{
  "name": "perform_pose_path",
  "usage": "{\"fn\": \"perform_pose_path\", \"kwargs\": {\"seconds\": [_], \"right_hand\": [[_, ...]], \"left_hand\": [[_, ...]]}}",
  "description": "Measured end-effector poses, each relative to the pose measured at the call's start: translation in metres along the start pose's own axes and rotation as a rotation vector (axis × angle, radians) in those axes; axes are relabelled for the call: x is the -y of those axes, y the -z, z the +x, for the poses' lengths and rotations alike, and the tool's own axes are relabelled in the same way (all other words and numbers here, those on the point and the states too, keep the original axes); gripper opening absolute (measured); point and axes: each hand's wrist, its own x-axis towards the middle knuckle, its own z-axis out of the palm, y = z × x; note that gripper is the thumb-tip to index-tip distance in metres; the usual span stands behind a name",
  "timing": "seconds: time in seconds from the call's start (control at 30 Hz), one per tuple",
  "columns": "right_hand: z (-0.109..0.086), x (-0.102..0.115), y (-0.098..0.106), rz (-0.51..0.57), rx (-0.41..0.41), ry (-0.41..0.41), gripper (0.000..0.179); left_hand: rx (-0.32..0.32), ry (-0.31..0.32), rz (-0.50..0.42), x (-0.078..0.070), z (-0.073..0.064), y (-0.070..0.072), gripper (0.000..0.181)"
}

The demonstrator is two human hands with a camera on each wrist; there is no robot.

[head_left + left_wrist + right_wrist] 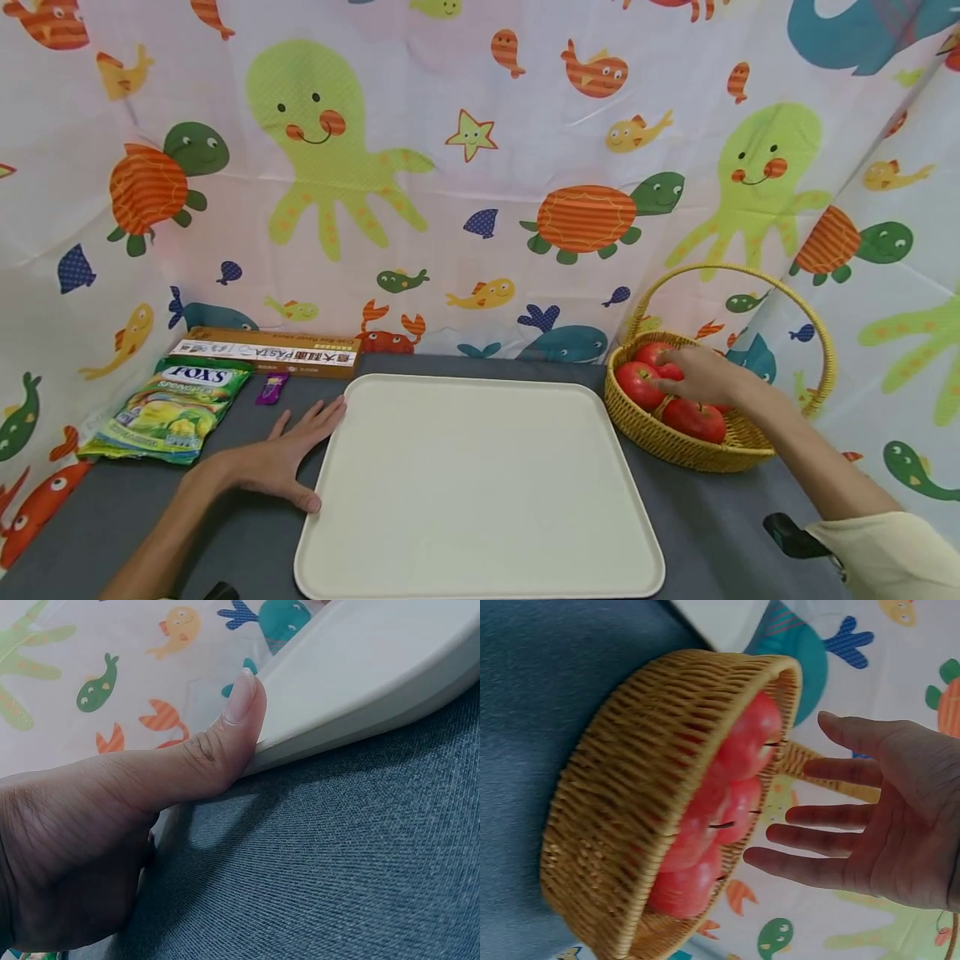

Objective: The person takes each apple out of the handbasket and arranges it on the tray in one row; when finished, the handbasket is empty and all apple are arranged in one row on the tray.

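Basket (654,438) w/ prob. 4 apples (693,421); R hand (705,375) loose above; L hand (288,454) splayed against tray (480,492).

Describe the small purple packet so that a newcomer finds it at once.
Find the big white tray. Left of its far left corner, between tray and green bag, lies the packet. It is purple and much smaller than bag or brown box.

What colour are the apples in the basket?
The apples are red, clearest in the right wrist view.

Your white rectangular tray (480,492) lies between a green plastic bag (168,412), left, and a yellow wicker basket (667,446) of round red apples (693,420), right.
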Motion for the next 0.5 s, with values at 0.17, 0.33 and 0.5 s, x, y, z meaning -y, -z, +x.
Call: {"fn": "perform_pose_path", "kwargs": {"seconds": [0.17,0.33,0.5], "right_hand": [[0.0,-0.009,-0.007,-0.015,0.068,-0.057,0.056],[-0.004,-0.019,-0.01,0.018,0.163,-0.162,0.054],[-0.006,-0.027,-0.018,0.096,0.222,-0.248,0.064]], "left_hand": [[0.005,0.012,-0.003,-0.001,-0.001,0.0,0.138],[0.01,0.012,-0.005,-0.002,0.0,0.001,0.138],[0.013,0.005,-0.011,-0.002,-0.001,0.0,0.137]]}}
